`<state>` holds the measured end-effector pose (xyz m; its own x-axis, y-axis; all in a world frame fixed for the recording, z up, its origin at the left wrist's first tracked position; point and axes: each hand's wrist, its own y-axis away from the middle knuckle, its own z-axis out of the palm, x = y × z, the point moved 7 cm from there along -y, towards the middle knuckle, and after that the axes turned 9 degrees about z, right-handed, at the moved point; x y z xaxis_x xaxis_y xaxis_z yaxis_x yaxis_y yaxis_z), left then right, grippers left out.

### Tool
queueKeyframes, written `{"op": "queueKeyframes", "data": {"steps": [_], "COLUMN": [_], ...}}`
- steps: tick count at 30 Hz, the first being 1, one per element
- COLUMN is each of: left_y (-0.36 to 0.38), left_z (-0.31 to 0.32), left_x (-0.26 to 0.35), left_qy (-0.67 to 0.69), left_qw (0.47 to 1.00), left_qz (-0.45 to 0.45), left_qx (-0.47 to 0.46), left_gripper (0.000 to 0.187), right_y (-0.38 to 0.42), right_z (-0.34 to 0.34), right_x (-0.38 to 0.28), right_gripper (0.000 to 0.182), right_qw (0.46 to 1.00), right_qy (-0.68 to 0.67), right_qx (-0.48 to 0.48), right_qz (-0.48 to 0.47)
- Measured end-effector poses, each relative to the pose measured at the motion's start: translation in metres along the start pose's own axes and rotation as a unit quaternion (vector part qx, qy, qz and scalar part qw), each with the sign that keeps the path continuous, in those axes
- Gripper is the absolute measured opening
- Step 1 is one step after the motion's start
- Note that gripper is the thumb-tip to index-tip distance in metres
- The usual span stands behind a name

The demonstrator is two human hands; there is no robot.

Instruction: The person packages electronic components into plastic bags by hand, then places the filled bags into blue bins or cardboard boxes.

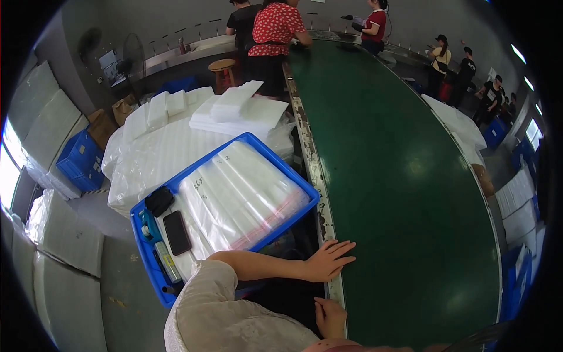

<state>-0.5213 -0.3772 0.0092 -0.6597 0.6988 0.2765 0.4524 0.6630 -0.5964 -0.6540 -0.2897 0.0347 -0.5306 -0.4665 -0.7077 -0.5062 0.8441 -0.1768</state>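
My left hand lies flat with its fingers spread, across the worn metal edge of a green conveyor belt. Its fingertips reach onto the belt. Closer to my body, my right hand rests by the same edge with its fingers curled; nothing shows in it. Left of the belt stands a blue crate holding a stack of clear plastic bags with handwritten numbers. A dark phone, a tape dispenser, a black bundle and a yellow-labelled tube lie at the crate's left side.
White foam sheets and plastic-wrapped packs are piled behind the crate. A wooden stool stands farther back. A person in a red patterned top leans over the belt's far left; several others stand beyond. Blue crates stand left.
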Motion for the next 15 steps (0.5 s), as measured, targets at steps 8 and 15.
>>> {"op": "queueKeyframes", "data": {"steps": [8,15], "left_y": [-0.002,-0.009], "left_z": [-0.003,-0.006], "left_x": [-0.001,0.001], "left_qy": [-0.002,0.016], "left_qw": [1.0,0.999], "left_qz": [-0.008,-0.024], "left_qx": [0.005,-0.02], "left_gripper": [0.051,0.052], "right_y": [0.001,0.004], "right_z": [0.0,-0.009], "right_x": [0.0,0.005], "right_gripper": [0.012,0.014], "right_qw": [1.0,0.999], "right_qy": [0.005,0.021], "right_qx": [0.005,0.043], "right_qz": [-0.013,0.021]}}
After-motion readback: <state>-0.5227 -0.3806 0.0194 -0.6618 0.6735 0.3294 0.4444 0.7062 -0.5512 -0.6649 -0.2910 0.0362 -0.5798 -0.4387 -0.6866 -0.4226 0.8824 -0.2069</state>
